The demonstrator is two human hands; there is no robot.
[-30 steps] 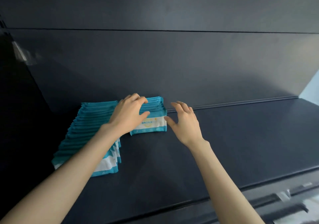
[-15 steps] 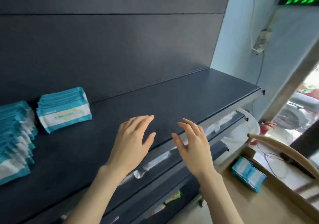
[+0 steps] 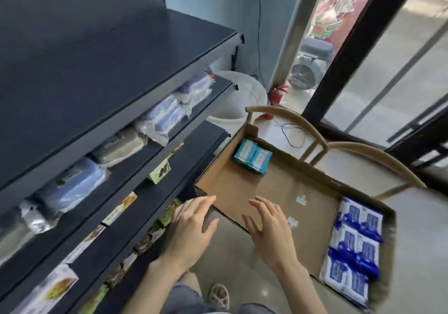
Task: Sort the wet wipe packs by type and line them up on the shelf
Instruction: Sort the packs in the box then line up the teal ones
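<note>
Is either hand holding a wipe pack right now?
No: the left hand and right hand are empty, fingers spread, at the near edge of the cardboard box.

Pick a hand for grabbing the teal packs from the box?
Right, likely: the right hand is open over the box, nearer the teal packs; the left hand hangs mostly outside the box edge.

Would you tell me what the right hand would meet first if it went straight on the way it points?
Probably the bare floor of the cardboard box, with the teal wipe packs further along that line; the right hand looks open, and its height above the box is unclear.
</note>
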